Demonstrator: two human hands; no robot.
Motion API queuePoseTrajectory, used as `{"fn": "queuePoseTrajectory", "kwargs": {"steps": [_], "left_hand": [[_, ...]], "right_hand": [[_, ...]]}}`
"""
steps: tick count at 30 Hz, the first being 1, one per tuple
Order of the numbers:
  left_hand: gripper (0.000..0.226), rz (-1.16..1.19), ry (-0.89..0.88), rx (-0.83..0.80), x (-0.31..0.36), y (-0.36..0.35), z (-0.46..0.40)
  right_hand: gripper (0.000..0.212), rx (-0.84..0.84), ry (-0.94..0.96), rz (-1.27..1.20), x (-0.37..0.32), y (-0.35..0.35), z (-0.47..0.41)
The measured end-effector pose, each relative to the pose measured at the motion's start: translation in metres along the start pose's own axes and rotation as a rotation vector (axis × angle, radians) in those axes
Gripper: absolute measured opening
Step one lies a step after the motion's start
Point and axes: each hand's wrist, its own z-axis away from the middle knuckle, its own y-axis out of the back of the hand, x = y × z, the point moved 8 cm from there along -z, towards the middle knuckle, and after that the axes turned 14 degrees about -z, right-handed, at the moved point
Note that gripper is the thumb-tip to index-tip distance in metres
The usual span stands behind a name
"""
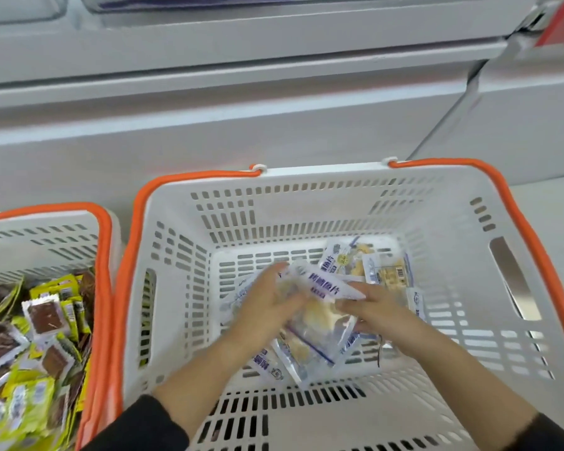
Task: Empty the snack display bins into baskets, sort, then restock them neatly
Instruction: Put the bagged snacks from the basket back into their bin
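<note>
Gathering blue-white packets [319, 323] in the basket [310, 172], my left hand [267, 307] and right hand [376, 309] seemingly clutch them, blurred; slick wrappers could slide loose.

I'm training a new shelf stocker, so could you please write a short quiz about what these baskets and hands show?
1. True or false: both hands are inside the right basket.
2. Which packets fill the left basket? A) blue and white B) yellow and brown C) red
3. Fill in: the basket handles are coloured ____.

Key:
1. True: the left hand and the right hand gather the blue and white packets.
2. B: the yellow and brown packets.
3. Orange.
</note>
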Motion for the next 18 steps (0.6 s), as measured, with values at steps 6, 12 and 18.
{"fn": "queuePoseTrajectory", "kwargs": {"steps": [6,12,18], "left_hand": [[0.024,0.19,0.245,-0.128,-0.034,-0.004,-0.008],[0.014,0.296,0.344,0.219,-0.056,0.015,-0.008],[0.061,0.516,0.455,0.398,-0.074,0.029,-0.009]], "right_hand": [[0.021,0.02,0.036,0.061,-0.007,0.017,-0.001],[0.091,0.526,-0.102,1.08,-0.005,0.078,-0.045],[0.038,0.524,0.061,1.19,-0.03,0.07,-0.052]]}}
